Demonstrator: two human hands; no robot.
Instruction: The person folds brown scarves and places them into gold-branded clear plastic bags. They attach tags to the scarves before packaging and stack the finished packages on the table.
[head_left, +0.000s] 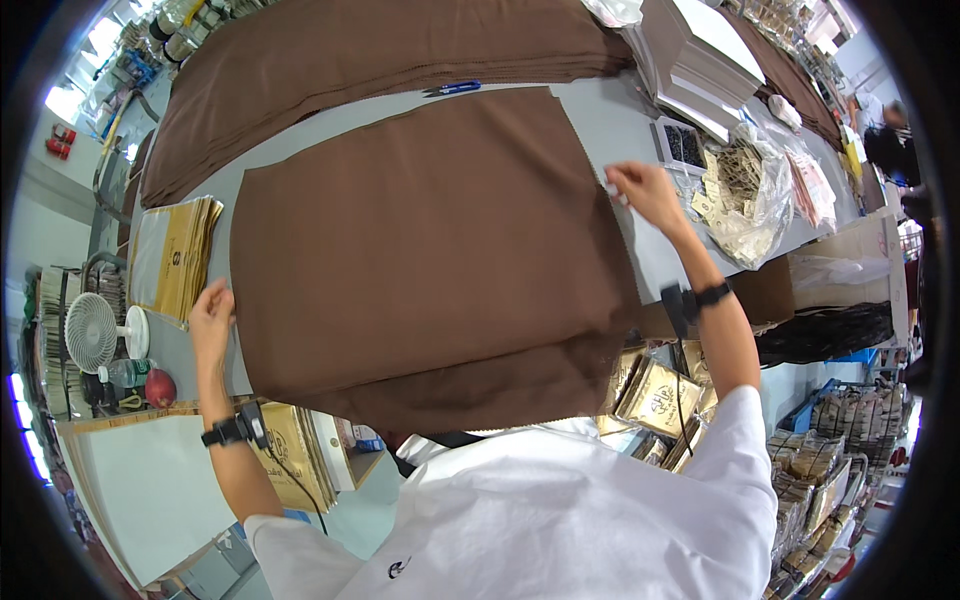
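Note:
A brown fabric piece (427, 240) lies folded and spread on the grey table (300, 142), its near part hanging over the front edge towards my white shirt. At its left edge is my left hand (214, 307), fingers curled; whether they pinch the cloth cannot be told. My right hand (637, 187) is by the upper right edge, with thumb and fingers bent close to the cloth's border; a grip is not clear. Beyond the piece rests a pair of blue-handled thread snips (453, 88), in front of a large stack of brown fabric (360, 52).
Gold printed packets (169, 255) lie at the left, near a small white fan (94, 330) and a plastic bottle (127, 373). On the right are white boards (697, 60), a small tray (681, 145), a plastic bag of tags (742, 187) and a cardboard box (840, 262).

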